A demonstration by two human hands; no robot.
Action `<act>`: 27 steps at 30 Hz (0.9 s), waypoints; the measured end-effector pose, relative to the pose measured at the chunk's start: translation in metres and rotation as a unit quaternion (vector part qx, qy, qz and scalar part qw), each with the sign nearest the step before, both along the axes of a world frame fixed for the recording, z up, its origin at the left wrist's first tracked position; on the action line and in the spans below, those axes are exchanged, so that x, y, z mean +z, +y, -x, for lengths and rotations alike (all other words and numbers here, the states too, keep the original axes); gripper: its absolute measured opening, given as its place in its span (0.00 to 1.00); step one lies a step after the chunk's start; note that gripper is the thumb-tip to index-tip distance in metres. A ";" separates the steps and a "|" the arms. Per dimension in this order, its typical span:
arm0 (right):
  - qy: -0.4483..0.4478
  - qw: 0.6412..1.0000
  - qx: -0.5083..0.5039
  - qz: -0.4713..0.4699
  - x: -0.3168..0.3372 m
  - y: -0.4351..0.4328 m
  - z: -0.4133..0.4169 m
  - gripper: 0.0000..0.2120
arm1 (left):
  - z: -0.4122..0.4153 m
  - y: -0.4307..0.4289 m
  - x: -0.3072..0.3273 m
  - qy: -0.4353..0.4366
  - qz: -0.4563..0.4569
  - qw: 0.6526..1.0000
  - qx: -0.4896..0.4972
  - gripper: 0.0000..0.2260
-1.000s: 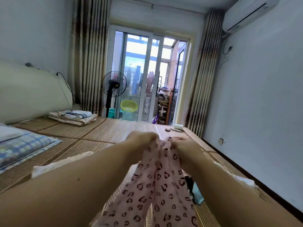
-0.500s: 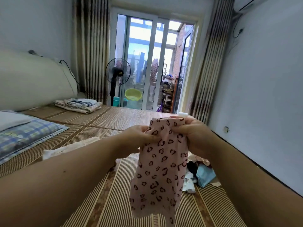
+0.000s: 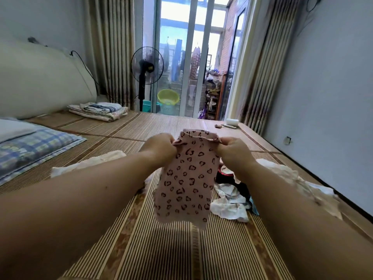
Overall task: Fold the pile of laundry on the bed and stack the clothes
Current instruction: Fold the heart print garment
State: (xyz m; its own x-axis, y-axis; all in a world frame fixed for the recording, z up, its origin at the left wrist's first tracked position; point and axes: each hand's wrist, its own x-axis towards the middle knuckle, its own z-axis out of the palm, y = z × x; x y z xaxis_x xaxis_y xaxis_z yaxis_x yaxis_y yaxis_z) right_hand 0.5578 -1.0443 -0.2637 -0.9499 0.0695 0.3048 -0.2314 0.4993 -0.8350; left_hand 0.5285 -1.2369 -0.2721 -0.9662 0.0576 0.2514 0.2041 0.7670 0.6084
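Observation:
A small pink garment with dark heart prints hangs in the air above the striped bed mat. My left hand pinches its top left corner and my right hand pinches its top right corner, so the cloth hangs flat between them. Behind it on the mat lies a loose pile of laundry with white, black, red and blue pieces, partly hidden by my right forearm. A cream garment lies behind my left forearm, and another pale one lies to the right.
Folded bedding sits at the far left of the bed by the cream headboard. A plaid pillow lies at left. A white roll sits at the far corner. A standing fan and glass doors are beyond; a wall runs along the right.
My hands have spread apart, opening the pink garment out flat where it was bunched a second ago. It now hangs lower, and the view has tilted downward.

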 end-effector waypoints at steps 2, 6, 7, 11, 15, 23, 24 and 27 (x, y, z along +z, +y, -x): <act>0.013 1.000 0.010 0.015 -0.005 0.000 0.000 0.12 | -0.002 -0.002 -0.007 0.043 -0.014 0.999 -0.015 0.07; -0.060 0.995 0.072 -0.016 -0.053 0.009 -0.005 0.06 | -0.015 -0.013 -0.048 0.005 0.047 0.996 -0.069 0.03; -0.084 0.992 0.089 -0.035 -0.071 0.011 -0.009 0.05 | -0.020 -0.017 -0.064 -0.014 0.083 0.994 -0.076 0.02; -0.259 0.948 0.182 -0.041 -0.139 0.014 -0.032 0.08 | -0.046 -0.020 -0.129 -0.101 0.224 0.959 -0.141 0.05; -0.376 0.904 0.206 0.008 -0.184 0.022 -0.040 0.11 | -0.065 -0.016 -0.170 -0.278 0.155 0.921 -0.226 0.10; -0.296 0.947 0.072 0.097 -0.193 0.017 -0.008 0.09 | -0.037 -0.013 -0.175 -0.226 -0.103 0.963 -0.105 0.07; -0.272 0.955 0.040 0.113 -0.195 0.013 0.000 0.11 | -0.029 -0.011 -0.176 -0.209 -0.101 0.970 -0.070 0.08; -0.238 0.966 -0.060 0.079 -0.201 0.002 0.024 0.24 | -0.004 -0.005 -0.182 -0.221 -0.047 0.973 0.047 0.18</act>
State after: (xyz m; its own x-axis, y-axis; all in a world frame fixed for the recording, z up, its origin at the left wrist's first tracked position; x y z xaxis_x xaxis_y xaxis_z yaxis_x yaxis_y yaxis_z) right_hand 0.5343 -1.0425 -0.4649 -0.9621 0.1975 -0.1879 0.2491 0.3568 -0.9004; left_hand 0.5329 -1.2420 -0.4545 -0.9809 -0.0402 -0.1904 -0.1627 0.7064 0.6889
